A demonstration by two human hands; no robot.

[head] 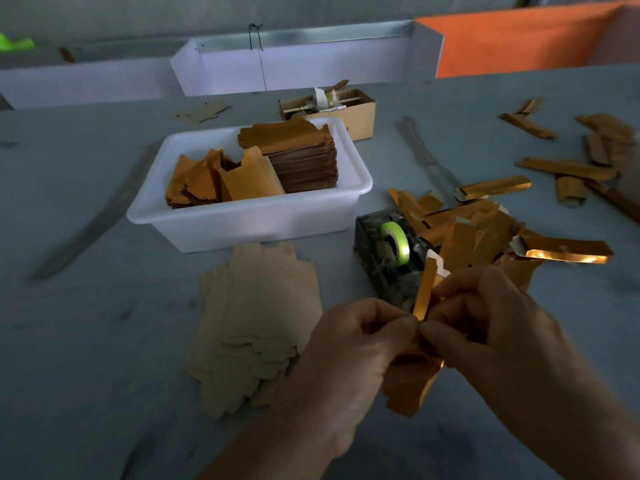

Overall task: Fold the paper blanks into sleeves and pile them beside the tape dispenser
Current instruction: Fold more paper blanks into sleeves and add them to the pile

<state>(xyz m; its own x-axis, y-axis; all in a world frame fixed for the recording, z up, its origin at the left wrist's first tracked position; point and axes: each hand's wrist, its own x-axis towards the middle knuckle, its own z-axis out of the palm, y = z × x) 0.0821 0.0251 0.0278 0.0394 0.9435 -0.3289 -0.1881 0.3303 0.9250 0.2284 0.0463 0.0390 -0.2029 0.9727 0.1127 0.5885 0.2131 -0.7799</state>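
Both hands hold one gold paper blank (414,382) in front of me, low in the view. My left hand (349,351) pinches its left side and my right hand (485,317) pinches its right side, thumbs nearly touching. A narrow folded flap of the blank stands up between the hands. Just behind them sits the dark tape dispenser (388,251) with a green tape roll. A heap of folded gold sleeves (481,230) lies to its right. A fanned stack of flat tan blanks (256,323) lies left of my hands.
A white plastic tub (249,220) behind the flat stack holds more gold blanks, stacked and loose. A small cardboard box (349,109) stands behind it. Loose gold sleeves (568,168) are scattered at the far right. White trays and an orange sheet (519,39) line the table's back edge.
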